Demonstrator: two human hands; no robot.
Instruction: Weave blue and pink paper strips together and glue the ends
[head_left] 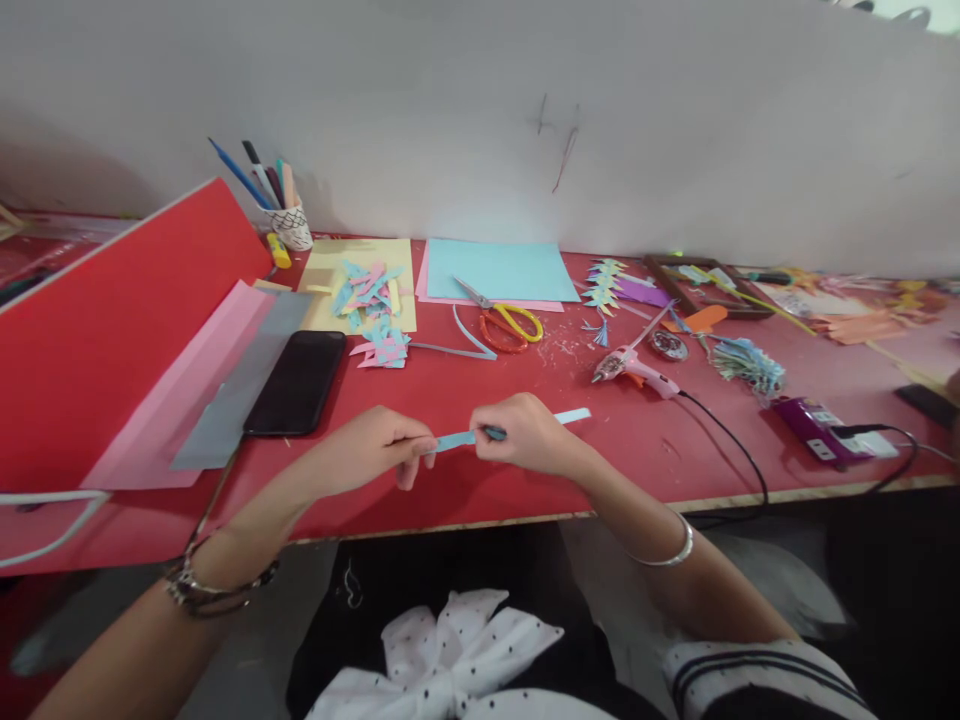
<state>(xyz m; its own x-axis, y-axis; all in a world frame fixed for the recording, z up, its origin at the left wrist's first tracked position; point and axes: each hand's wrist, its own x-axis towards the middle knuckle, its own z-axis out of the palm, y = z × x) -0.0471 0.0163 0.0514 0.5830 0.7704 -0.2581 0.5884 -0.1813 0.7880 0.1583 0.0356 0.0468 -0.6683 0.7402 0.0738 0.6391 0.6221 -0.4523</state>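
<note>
A narrow light-blue paper strip stretches between my two hands, just over the front part of the red table. My left hand pinches its left end between thumb and fingers. Closed around the strip further right is my right hand, with the strip's pale tail coming out beyond it. A dark, rounded tool end also shows in the right fist; its kind is hidden. Behind the hands lie scissors with red and yellow handles, and a thin curved paper strip.
Left of my hands are a black phone and a tilted red board. Cut paper pieces lie on yellow paper. Blue sheets rest at the back. A pink glue gun and a purple power strip are to the right.
</note>
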